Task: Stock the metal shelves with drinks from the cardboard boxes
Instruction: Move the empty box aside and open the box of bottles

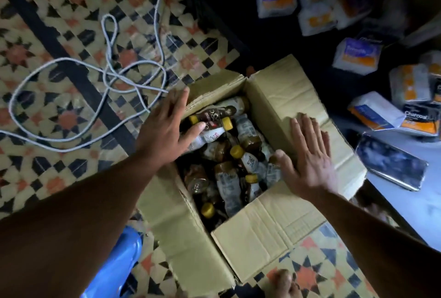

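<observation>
An open cardboard box stands on the patterned tile floor, with all four flaps folded outward. Inside lies a loose heap of drink bottles, mostly on their sides, with yellow and brown caps. The labels are blurred; one dark bottle near the far end shows large characters that resemble "3C", and the remaining label text cannot be read.

The left hand is spread flat, fingers apart, over the left rim of the box. Its thumb reaches inward and touches a white-labelled bottle at the top of the heap; no bottle is gripped. The right hand is also spread flat, palm down, pressing on the right flap, with its thumb at the inner edge of the opening just beside the bottles. It grips nothing.

To the right of the box, a pale shelf surface carries white packets with orange and blue print. One packet reads "Charcoal". The writing on the other packets further back is too blurred to read. A dark phone lies flat on the same surface, near the right flap.

A grey cord lies in loops on the floor left of the box. A blue plastic object sits at the near left corner of the box.
</observation>
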